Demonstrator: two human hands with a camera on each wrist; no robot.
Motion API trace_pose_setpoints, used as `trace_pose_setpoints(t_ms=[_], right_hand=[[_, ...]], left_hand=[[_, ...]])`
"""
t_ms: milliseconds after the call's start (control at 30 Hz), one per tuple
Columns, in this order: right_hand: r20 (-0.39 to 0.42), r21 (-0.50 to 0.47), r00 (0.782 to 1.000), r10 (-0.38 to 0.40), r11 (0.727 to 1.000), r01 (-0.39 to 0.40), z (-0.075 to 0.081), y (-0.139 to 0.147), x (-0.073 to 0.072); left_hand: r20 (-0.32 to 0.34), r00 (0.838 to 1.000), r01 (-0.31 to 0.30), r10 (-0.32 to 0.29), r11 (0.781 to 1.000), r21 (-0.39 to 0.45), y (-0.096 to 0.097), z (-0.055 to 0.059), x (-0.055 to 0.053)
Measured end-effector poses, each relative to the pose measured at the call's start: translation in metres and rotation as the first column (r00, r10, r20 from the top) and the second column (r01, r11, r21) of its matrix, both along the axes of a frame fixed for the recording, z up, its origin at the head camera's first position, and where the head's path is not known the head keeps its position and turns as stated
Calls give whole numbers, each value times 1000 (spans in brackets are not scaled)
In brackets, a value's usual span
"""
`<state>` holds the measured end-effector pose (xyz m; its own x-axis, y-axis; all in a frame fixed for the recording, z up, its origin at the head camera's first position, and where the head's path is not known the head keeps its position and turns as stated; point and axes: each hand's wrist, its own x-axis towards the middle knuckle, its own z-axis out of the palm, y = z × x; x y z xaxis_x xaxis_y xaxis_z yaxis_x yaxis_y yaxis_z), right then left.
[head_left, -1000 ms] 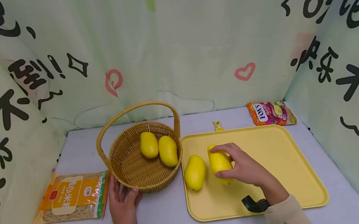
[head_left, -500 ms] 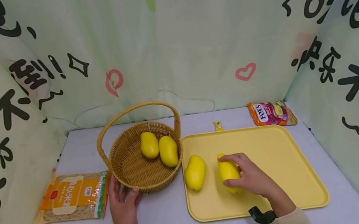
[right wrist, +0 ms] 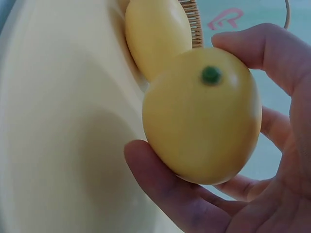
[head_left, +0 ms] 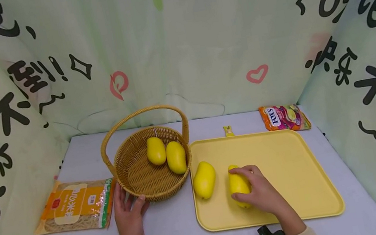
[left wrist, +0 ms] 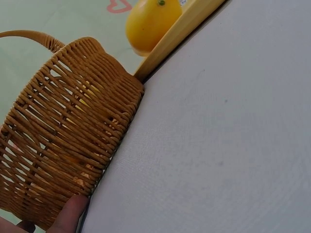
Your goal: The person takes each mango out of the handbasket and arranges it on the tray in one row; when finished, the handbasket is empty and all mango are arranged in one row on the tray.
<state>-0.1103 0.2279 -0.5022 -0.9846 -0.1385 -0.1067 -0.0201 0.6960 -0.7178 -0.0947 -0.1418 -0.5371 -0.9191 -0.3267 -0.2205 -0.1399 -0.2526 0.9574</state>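
Observation:
My right hand [head_left: 259,189] grips a yellow mango [head_left: 239,186] between thumb and fingers, over the left half of the yellow tray [head_left: 289,175]. In the right wrist view the green stem spot of this mango [right wrist: 204,116] faces the camera, and its shadow falls on the tray. Another mango [head_left: 204,180] lies at the tray's left edge. Two more mangoes, one at the back [head_left: 156,151] and one at the right [head_left: 176,158], sit inside the wicker basket [head_left: 138,176]. My left hand [head_left: 129,218] touches the basket's front left side, its thumb [left wrist: 73,211] extended low against the weave.
An orange bag of grain [head_left: 75,206] lies left of the basket. Behind the tray are a small yellow packet [head_left: 228,131] and, at the back right, a colourful FOX'S bag [head_left: 284,118]. The basket's tall handle [head_left: 145,110] arches up, and printed curtains [head_left: 175,44] enclose the table.
My right hand has moved the gripped mango a little right and toward me, away from the mango at the tray's left edge. The left hand and basket stay put.

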Motion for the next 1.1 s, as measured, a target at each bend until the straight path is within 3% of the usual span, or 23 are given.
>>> trace_pose_setpoints(t_ms=[633, 1100], right_hand=[[-116, 125, 993, 3, 992, 11, -5, -23, -3], [-105, 249, 995, 2, 968, 24, -3, -30, -12]], left_hand=[[-14, 1000, -8, 7, 1000, -22, 1, 1, 1], [-1, 1000, 2, -2, 1000, -9, 0, 1, 1]])
